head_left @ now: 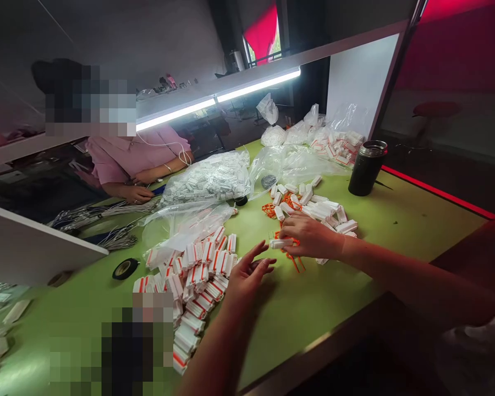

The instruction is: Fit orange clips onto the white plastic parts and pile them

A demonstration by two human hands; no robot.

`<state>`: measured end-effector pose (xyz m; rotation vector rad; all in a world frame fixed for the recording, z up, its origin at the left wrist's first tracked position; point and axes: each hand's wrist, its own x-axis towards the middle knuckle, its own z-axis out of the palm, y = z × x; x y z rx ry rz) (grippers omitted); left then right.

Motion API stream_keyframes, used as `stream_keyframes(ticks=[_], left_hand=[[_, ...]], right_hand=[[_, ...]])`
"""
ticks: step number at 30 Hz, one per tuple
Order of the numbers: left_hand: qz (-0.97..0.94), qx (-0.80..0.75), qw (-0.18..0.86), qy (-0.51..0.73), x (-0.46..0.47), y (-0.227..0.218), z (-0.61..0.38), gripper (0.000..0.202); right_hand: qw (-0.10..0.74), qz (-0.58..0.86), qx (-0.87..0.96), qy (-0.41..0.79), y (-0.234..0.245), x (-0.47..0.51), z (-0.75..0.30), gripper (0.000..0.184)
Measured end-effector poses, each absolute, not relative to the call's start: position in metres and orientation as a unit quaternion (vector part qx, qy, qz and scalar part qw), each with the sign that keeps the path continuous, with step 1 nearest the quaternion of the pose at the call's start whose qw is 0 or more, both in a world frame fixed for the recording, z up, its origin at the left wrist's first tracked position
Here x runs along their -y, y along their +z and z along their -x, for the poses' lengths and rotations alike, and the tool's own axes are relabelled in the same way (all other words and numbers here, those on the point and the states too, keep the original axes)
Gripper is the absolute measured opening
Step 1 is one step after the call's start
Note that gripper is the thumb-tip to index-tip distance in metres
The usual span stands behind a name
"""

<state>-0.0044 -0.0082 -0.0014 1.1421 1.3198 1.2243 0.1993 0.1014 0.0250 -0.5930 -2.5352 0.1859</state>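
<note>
My right hand point(309, 235) is closed on a white plastic connector housing point(279, 243), its fingers over the far end of it. Thin orange plastic strips point(296, 265) lie just below that hand, with more orange pieces point(269, 209) beyond it. Behind my fingers is a heap of plain white connector housings point(324, 211). My left hand point(251, 270) is open, thumb and fingers apart, with nothing visible in it, a little left of the held housing. Beside my left hand spreads a big pile of white housings with orange strips fitted point(200, 272).
Clear bags of white parts point(208, 179) stand at the back. A black bottle point(368, 168) is on the right. A tape roll point(125, 269) lies at left, near bundled cables point(119, 236). Across the table sits a person in pink point(124, 157). A lamp point(218, 99) hangs above.
</note>
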Motion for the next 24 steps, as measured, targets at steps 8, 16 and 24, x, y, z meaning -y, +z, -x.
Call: stream_keyframes(ticks=[8, 16, 24], left_hand=[[-0.343, -0.512, 0.59, 0.521, 0.008, -0.007, 0.001, 0.045], [-0.283, -0.515, 0.608, 0.534, 0.006, 0.002, -0.002, 0.047], [-0.27, -0.512, 0.61, 0.54, 0.008, -0.001, -0.006, 0.041]], right_hand=[[0.231, 0.186, 0.922, 0.251, 0.026, -0.092, -0.197, 0.018], [0.301, 0.278, 0.729, 0.548, 0.032, -0.1, -0.203, 0.032], [0.38, 0.284, 0.754, 0.453, 0.033, -0.08, -0.192, 0.018]])
